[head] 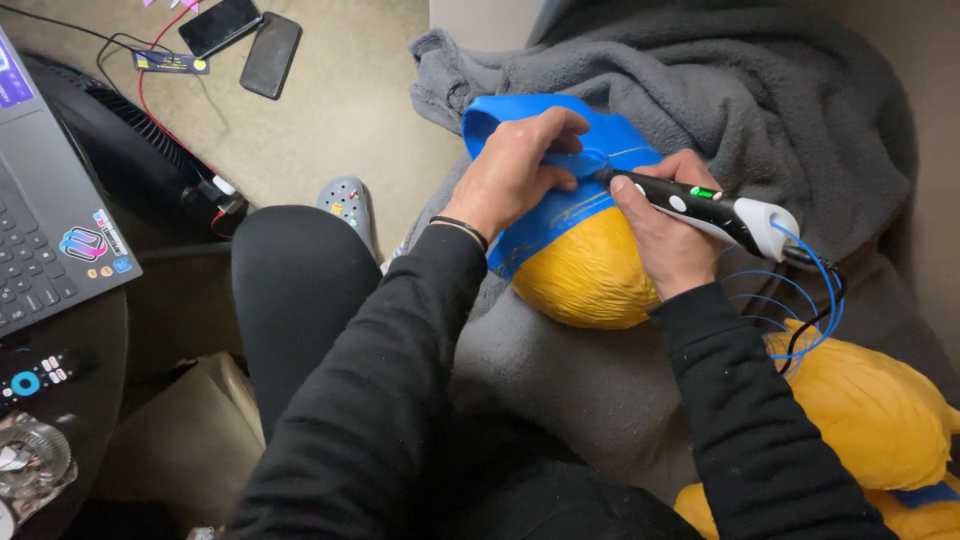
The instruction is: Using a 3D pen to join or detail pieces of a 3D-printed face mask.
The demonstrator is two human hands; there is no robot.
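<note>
Pen [700,205], black and white with a small green light on its barrel, sits in my right hand [665,235]; my fingers close firmly around its front half, and its tip rests on the blue shell [560,160]. Blue filament [815,290] loops out of the pen's white rear end in thin coils, alongside a dark cable, over the right part of the grey blanket [760,90].

My left hand [515,165] lies flat and half curled on top of the blue shell, fingers pressing down on its upper face, just beside the pen tip; it steadies the piece rather than gripping around anything. A dark band circles that wrist.

The blue shell covers the top of a rounded yellow form [590,275], which rests on the grey blanket over my lap, near the middle of the blanket. A second yellow piece [880,410] with a blue patch lies at the blanket's lower right edge, well apart from my hands.

Further out, on the beige carpet [350,110]: a patterned clog [345,200] beside my knee, two dark phones [245,40] at the upper left. A laptop [50,230] and a remote control [35,375] occupy a dark round table [95,330] at the left edge.
</note>
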